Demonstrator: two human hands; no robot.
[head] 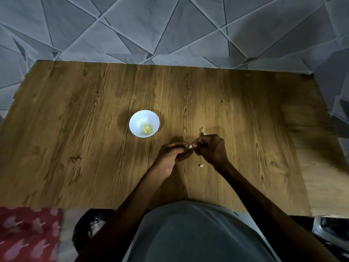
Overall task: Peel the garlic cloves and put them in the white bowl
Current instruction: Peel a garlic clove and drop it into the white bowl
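Observation:
A small white bowl (136, 127) stands on the wooden table, left of centre, with several peeled yellowish garlic cloves (147, 128) inside. Nearer to me, my left hand (172, 155) and my right hand (210, 148) meet fingertip to fingertip over the table. Between them they pinch one pale garlic clove (190, 147), only its whitish end showing. The bowl lies up and to the left of both hands, a hand's width away.
A scrap of garlic skin (203, 131) lies just beyond my right hand, and another small pale piece (201, 165) lies below it near my wrist. The wooden table (75, 129) meets a tiled wall at the back. A red patterned cloth (28, 233) sits at the lower left.

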